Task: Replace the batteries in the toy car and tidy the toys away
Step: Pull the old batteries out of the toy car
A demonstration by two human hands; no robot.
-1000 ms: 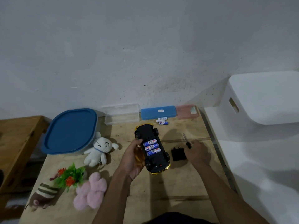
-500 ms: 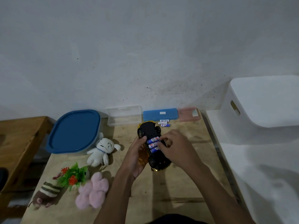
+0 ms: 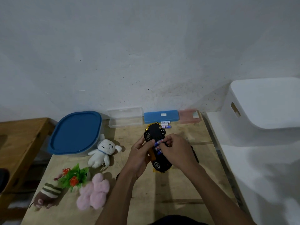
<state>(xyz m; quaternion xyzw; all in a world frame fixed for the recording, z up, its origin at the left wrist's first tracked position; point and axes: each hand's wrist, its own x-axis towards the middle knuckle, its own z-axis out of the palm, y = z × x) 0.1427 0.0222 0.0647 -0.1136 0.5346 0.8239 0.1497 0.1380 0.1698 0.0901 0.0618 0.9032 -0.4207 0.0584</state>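
Left hand (image 3: 139,157) grips the toy car (image 3: 154,132) by its side, belly-up, just in front of the blue case (image 3: 160,116); right hand (image 3: 176,151) has come over from the tabletop (image 3: 162,192) and now pinches the top battery (image 3: 159,141), so swapping has probably begun; black underside, yellow trim, blue-and-white cells in the open bay.

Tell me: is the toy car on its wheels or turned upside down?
Upside down. The toy car shows its black underside and wheels facing up, with batteries visible in it.
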